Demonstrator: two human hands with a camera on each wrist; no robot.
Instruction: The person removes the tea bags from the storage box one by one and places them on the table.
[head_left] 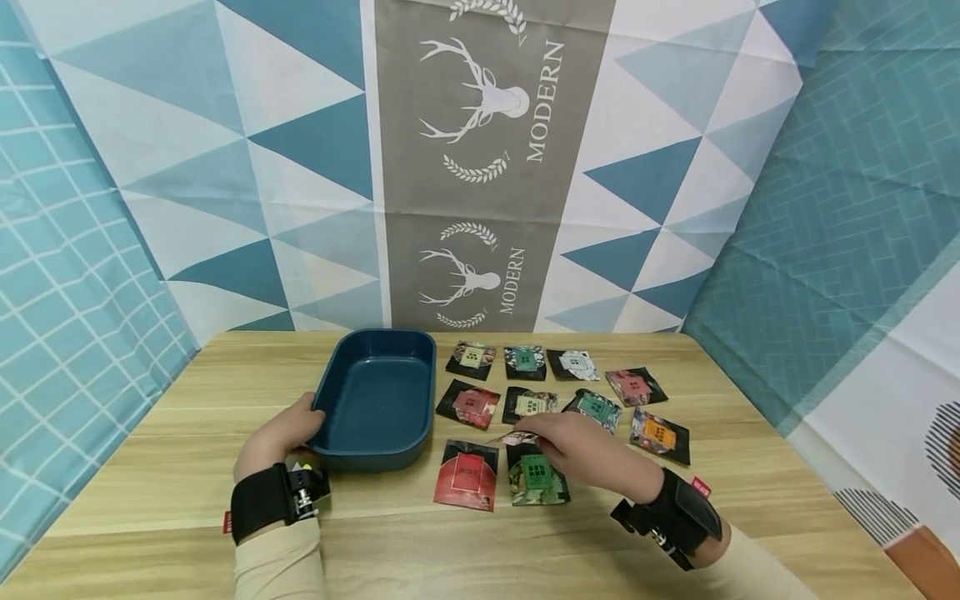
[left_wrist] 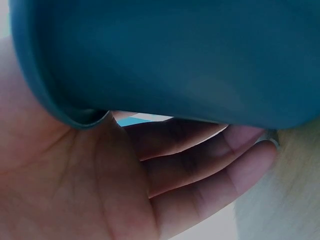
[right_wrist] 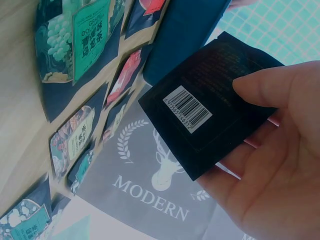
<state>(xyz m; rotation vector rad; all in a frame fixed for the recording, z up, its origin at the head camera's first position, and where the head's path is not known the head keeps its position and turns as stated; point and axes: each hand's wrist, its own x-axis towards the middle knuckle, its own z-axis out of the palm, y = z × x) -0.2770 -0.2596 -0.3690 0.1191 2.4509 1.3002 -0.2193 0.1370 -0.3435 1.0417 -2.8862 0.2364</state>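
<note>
My left hand (head_left: 279, 433) grips the left side of a deep dark blue tray (head_left: 375, 460), its thumb over the rim. In the left wrist view the other fingers (left_wrist: 200, 195) reach along the tray's outer wall. My right hand (head_left: 588, 448) pinches a small flat tea sachet (right_wrist: 215, 80) between thumb and fingers, above the front row of sachets. The sachet's black back with a white barcode faces the right wrist camera. Below it lies a green grape oolong tea sachet (head_left: 538, 479), partly covered by the held one. Beside that lies a red sachet (head_left: 467, 475).
Several more tea sachets lie in loose rows right of the tray, among them a yellow-labelled one (head_left: 471, 358), a white-labelled one (head_left: 576, 365) and an orange-labelled one (head_left: 660, 435). A patterned cloth (head_left: 480, 167) hangs behind the wooden table (head_left: 420, 550).
</note>
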